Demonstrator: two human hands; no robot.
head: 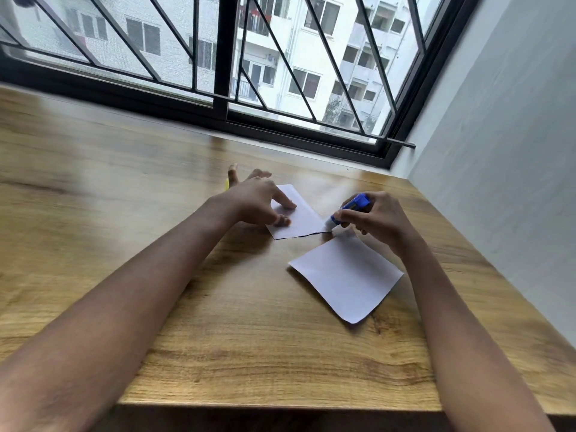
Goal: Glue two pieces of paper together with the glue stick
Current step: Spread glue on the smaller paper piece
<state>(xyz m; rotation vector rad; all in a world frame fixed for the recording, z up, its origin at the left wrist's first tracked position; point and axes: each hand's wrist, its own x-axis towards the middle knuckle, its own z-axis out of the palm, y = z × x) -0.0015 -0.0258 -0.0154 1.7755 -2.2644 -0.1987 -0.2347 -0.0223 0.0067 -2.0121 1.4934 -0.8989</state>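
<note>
far paper [296, 213] behind near paper [346, 275] — both on table [249, 338]; window [218, 57] beyond

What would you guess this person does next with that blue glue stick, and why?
Probably drag the glue stick along the near edge of the far paper. The right hand holds its tip at that sheet's near right corner, the left hand is pressing the sheet flat, and the near paper lies apart, not yet joined.

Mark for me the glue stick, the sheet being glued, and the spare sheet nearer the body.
glue stick [353, 205], head view, on the blue barrel above the right hand's grip.
far paper [300, 218], head view, bare middle of the sheet under the left hand's fingertips.
near paper [346, 275], head view, centre of the loose sheet.
</note>
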